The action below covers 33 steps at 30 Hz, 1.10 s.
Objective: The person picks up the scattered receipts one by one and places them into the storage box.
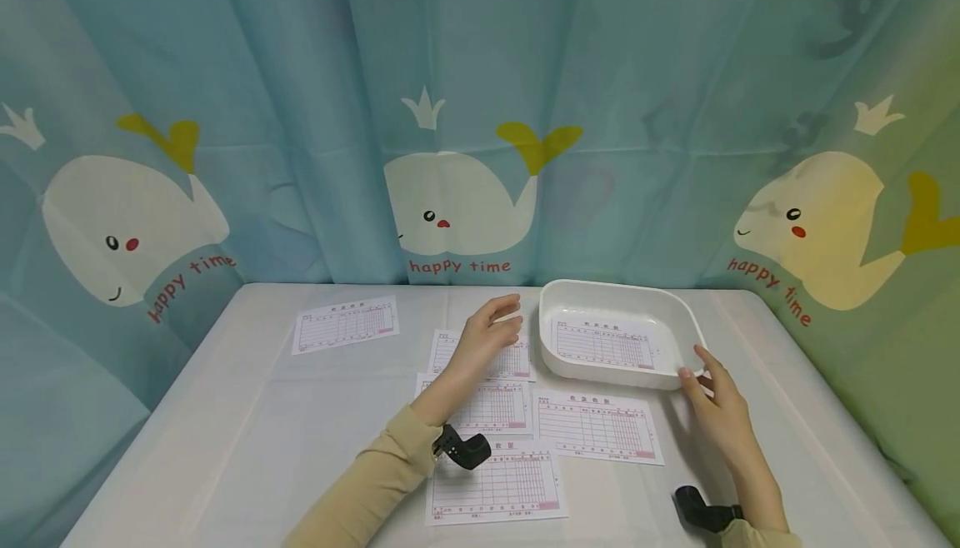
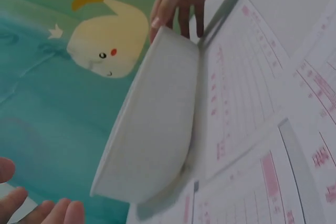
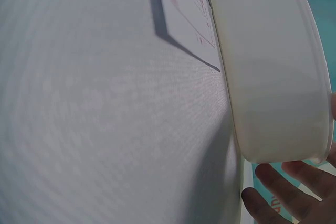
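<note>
A white tray (image 1: pixel 607 377) sits at the back of the white tabletop (image 1: pixel 247 448), a little to the right of the middle. One paper slip (image 1: pixel 603 343) lies flat inside it. The right hand (image 1: pixel 720 402) holds the near right corner of the tray, with the thumb on the rim and the fingers a bit spread around the end. The left hand (image 1: pixel 480 345) is in the air just to the left of the tray, over some papers. Its fingers are bent a little and loose, with small gaps between them, and they are apart from the tray.

Five more slips lie on the tabletop. The far-left slip (image 1: pixel 345 326) is by itself near the back. The back slip (image 1: pixel 517 362) is partly hidden under the left hand. The middle slip (image 1: pixel 498 406) is next, closer to the person. The front slip (image 1: pixel 495 490) is the closest one of all. The right slip (image 1: pixel 598 429) lies just in front of the tray. All the slips have thin lines and small letters on them.

The person wears tan sleeves (image 1: pixel 375 477) and a black gadget (image 1: pixel 467 451) on each wrist. Behind the tabletop hangs a blue-green curtain (image 1: pixel 300 73) with white whales (image 1: pixel 472 198), yellow tails and the words "happy time"
</note>
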Motion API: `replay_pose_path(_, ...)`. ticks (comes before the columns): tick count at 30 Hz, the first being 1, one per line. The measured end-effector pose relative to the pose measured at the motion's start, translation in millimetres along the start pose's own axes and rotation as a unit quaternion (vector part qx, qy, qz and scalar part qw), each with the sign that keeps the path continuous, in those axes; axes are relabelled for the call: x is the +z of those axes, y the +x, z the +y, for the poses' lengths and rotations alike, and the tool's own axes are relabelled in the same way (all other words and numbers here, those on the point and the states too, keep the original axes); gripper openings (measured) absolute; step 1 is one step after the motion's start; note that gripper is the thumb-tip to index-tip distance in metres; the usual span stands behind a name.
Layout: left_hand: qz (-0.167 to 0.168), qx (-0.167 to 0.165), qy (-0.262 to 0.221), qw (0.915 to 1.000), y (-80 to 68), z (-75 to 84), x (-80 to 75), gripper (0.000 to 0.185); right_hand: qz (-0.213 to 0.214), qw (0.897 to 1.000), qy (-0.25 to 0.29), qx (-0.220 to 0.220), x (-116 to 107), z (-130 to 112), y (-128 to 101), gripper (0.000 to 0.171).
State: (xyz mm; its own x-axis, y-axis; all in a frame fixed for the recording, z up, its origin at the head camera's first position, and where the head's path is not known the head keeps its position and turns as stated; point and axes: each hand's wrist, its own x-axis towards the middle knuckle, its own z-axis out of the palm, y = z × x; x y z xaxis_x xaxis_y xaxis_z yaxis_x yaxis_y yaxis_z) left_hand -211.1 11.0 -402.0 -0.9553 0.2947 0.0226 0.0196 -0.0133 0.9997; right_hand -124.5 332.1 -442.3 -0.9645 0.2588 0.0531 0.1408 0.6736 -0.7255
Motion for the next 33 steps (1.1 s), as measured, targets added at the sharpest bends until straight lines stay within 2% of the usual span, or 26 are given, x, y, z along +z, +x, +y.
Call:
replay_pose_path(15, 0.062, -0.012, 0.028, 0.9976, -5.8, -14.6, -37.6, 0.043, 0.0, 1.0, 0.004, -0.006, -0.1, 1.6, -0.3, 0.066)
replay_pose_path(23, 0.093, -0.007, 0.055, 0.9941, -7.2, -18.3, -67.3, 0.043, 0.003, 1.0, 0.008, -0.005, 0.0, 1.3, -0.3, 0.066)
replay_pose_path(33, 0.148, -0.03, 0.092, 0.9842, -6.9, -25.2, -106.1, 0.043, 0.001, 1.0, 0.007, -0.004, 0.2, 2.1, -0.2, 0.066)
